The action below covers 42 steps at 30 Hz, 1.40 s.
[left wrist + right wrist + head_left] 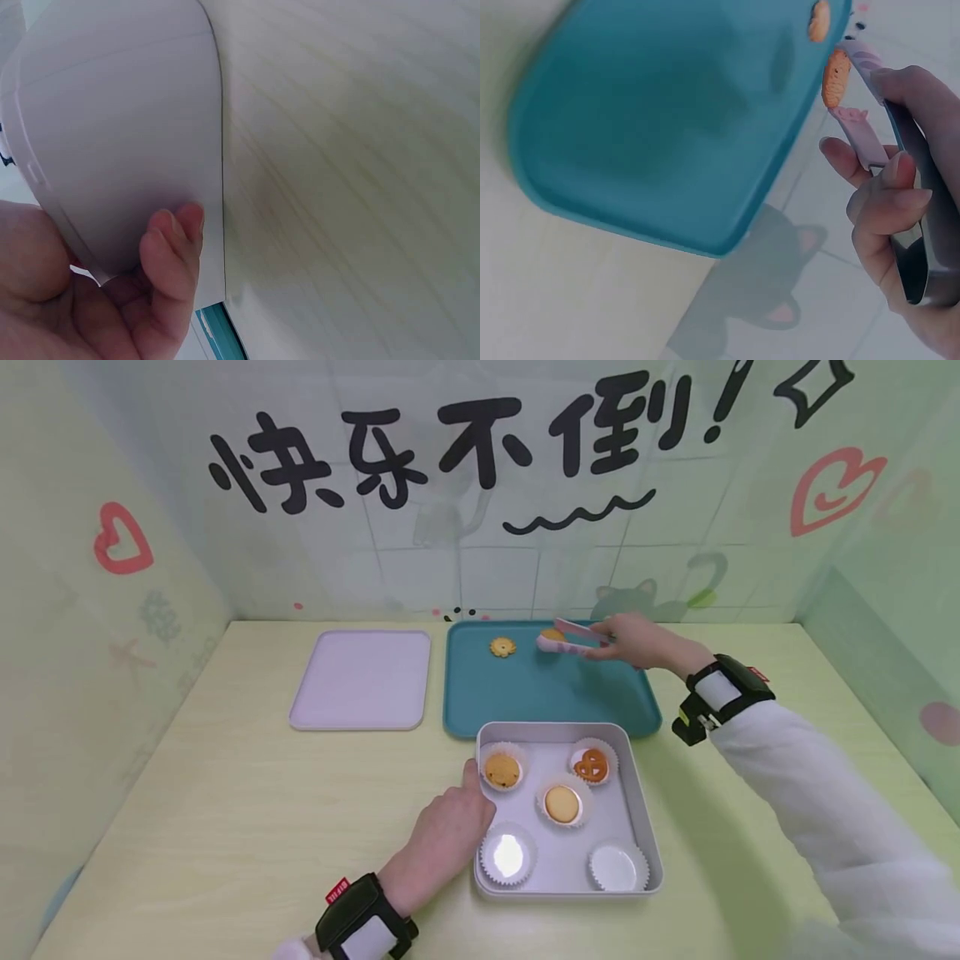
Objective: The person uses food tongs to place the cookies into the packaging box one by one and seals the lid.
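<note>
My right hand (641,642) holds metal tongs (930,240) with pink tips. Between those tips is a golden-brown cookie (836,79), held above the far part of the teal tray (555,693). To its left, a flower-shaped cookie (502,647) lies on that tray. My left hand (453,818) grips the left wall of a pale lilac box (558,864), with its fingers against the outside. Inside the box, paper cups hold a round speckled cookie (502,770), a pretzel (591,766) and a plain round cookie (562,804). The two front cups, left (508,855) and right (618,866), are empty.
A flat lilac tray (363,681) lies left of the teal one. The box stands right against the teal tray's front edge. Printed walls enclose the light wooden table (262,827) at the back and both sides.
</note>
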### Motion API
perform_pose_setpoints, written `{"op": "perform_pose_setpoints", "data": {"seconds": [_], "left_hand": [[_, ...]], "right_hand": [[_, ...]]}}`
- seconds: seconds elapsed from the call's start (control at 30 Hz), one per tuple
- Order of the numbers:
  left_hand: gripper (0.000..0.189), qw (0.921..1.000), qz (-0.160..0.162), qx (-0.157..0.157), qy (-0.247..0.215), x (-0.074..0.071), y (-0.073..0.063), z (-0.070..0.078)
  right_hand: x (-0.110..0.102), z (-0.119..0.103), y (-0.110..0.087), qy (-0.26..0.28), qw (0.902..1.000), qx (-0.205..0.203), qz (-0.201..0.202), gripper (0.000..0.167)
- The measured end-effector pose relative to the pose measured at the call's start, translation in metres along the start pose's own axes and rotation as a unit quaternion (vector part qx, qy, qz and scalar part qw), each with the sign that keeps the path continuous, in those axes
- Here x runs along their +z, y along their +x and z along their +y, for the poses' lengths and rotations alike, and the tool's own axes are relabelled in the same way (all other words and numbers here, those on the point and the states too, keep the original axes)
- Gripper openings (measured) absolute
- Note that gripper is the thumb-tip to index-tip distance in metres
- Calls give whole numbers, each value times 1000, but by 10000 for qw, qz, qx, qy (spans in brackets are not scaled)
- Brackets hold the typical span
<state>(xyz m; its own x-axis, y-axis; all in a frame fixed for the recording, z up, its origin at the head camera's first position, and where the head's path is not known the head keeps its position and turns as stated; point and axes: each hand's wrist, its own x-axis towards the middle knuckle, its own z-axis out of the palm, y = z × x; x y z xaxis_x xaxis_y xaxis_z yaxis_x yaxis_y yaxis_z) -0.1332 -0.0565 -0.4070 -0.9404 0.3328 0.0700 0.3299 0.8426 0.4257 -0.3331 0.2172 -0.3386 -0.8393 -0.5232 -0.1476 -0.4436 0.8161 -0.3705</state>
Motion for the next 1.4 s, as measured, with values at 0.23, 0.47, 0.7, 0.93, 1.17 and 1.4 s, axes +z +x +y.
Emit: {"op": "perform_pose_setpoints", "data": {"seconds": [0.23,0.47,0.7,0.93,1.17,1.4], "left_hand": [[48,10000,-3,-52,-43,0,0,0],[49,9998,-102,-121,-70,1,0,0],[48,9998,-49,-145,-118,4,0,-3],[47,9998,-63,-117,-175,1,3,-3],[48,9997,-203,-95,-101,-1,5,-3],[47,9997,-235,-70,-63,-1,4,-4]], "right_hand": [[-4,-23,-33,-528,9954,-749,275,21],[3,-49,-66,-769,9866,-1377,429,42],[24,-72,-99,-844,9668,-2324,649,46],[44,-89,-124,-887,9514,-2909,496,44],[61,-100,-134,-793,9491,-3048,73,45],[76,-101,-132,-891,9417,-3245,21,44]]}}
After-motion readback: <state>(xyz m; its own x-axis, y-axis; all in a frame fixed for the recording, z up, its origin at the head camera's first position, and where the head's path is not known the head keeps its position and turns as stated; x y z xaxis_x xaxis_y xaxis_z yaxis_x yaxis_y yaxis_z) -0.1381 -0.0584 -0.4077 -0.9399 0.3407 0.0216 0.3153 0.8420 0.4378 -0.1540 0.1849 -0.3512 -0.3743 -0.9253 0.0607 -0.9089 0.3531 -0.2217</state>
